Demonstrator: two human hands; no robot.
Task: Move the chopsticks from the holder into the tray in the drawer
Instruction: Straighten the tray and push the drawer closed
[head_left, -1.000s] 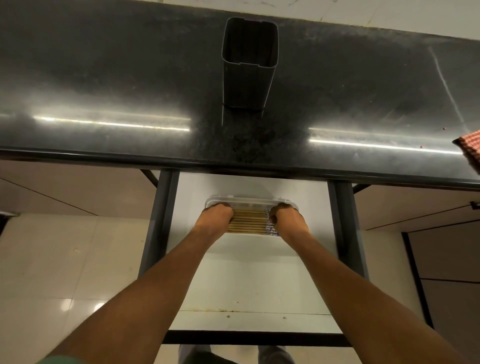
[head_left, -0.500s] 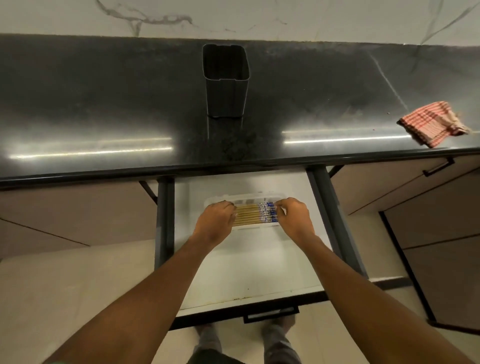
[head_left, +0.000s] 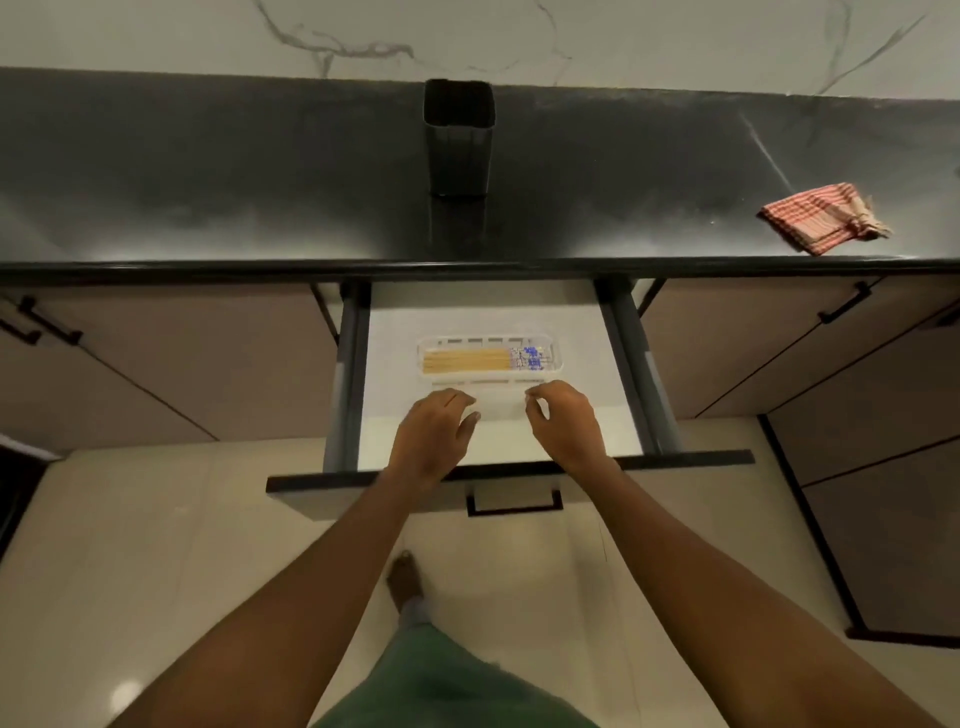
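Observation:
Several wooden chopsticks (head_left: 467, 360) with blue-patterned ends lie side by side in a clear plastic tray (head_left: 489, 380) inside the open white drawer (head_left: 483, 312). The dark square holder (head_left: 458, 137) stands upright on the black counter, and nothing shows above its rim. My left hand (head_left: 434, 432) and my right hand (head_left: 563, 422) hover over the drawer floor just in front of the tray, apart from it. Both hold nothing, with fingers loosely curled and separated.
A red checked cloth (head_left: 823, 217) lies on the black counter (head_left: 208, 171) at the right. The drawer front with its black handle (head_left: 514, 501) juts out toward me. Closed cabinet doors flank the drawer. Pale floor tiles and my foot (head_left: 404, 576) are below.
Both hands have let go of the tray ends and drawn back toward me. The view has pulled back and up, so the whole drawer front shows.

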